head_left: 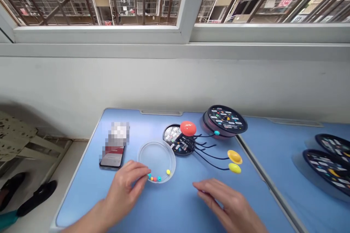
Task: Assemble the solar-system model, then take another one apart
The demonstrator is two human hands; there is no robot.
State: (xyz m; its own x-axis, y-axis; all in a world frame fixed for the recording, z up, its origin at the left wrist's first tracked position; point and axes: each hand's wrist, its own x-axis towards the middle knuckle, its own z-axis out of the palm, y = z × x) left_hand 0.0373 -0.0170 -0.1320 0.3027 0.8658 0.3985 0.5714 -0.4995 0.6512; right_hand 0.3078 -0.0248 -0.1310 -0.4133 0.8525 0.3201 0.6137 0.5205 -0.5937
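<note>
My left hand [127,184] reaches over the lower left rim of a clear round dish [139,156]. Its thumb and index finger come together at a small teal bead [149,176]. Inside the dish, orange, red and teal beads [159,178] lie along the near edge, and a yellow bead [168,172] sits apart. My right hand [222,202] hovers above the table, fingers pressed together; whatever they hold, if anything, is hidden. Behind it stands a model with a black printed disc base [171,136], a red ball [188,128] and several black arms, some carrying a teal, orange or yellow piece [234,168].
A phone [112,156] lies left on the blue table [90,193]. A round black-lidded container [226,119] stands at the back, near the table joint. More black printed discs [328,171] are at the right. A stool [35,142] and someone's feet in black slippers [37,197] show at the left.
</note>
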